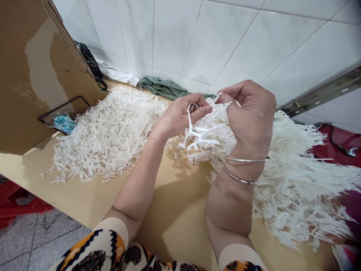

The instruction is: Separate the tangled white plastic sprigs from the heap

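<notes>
My left hand (180,116) is closed in a pinch above the table, between two heaps of white branched plastic pieces. From its fingers hangs a white branched plastic sprig (191,130) with a curved stem and forked tips. Just to the right, my right hand (251,109) is raised, its thumb and fingertips pinching another white branched piece (222,109). The fingertips of both hands are close together but apart. Fingers partly hide both pieces. One heap (109,135) lies left of my hands; a second heap (293,177) spreads on the right, partly behind my right forearm.
A cardboard box (39,75) stands at the left on the wooden table (175,210). By it is a clear cup (63,122) with something blue and white. Green cloth (163,87) and white cloth (118,71) lie along the tiled wall. A metal rail (321,90) slants at right.
</notes>
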Demonstrator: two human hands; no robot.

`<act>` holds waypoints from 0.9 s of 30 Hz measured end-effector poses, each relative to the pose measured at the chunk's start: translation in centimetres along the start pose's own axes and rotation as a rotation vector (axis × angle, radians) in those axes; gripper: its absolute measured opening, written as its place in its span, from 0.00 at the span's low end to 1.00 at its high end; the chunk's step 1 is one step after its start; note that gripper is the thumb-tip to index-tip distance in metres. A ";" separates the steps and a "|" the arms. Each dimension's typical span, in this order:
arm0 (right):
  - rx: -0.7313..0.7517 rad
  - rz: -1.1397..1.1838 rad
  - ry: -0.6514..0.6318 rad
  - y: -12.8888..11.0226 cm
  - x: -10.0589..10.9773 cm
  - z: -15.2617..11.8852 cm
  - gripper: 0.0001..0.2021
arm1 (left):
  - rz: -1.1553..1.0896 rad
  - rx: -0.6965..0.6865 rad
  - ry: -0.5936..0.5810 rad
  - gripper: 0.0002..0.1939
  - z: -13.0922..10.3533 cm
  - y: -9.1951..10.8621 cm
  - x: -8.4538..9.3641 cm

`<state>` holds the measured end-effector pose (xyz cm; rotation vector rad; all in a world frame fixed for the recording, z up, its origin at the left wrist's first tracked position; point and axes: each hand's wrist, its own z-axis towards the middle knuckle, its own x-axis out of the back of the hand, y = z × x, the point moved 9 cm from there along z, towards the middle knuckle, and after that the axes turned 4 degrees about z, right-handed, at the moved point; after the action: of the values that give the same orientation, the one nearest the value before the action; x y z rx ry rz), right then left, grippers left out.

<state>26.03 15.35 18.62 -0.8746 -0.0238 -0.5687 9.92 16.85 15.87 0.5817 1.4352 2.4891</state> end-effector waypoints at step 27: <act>0.093 -0.020 0.028 -1.9 1.3 -0.2 0.10 | -0.016 0.069 0.063 0.13 0.4 -0.8 -0.4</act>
<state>26.18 13.63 20.18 -0.7771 -0.0335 -0.5934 10.45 17.45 15.24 0.5070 1.5482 2.4744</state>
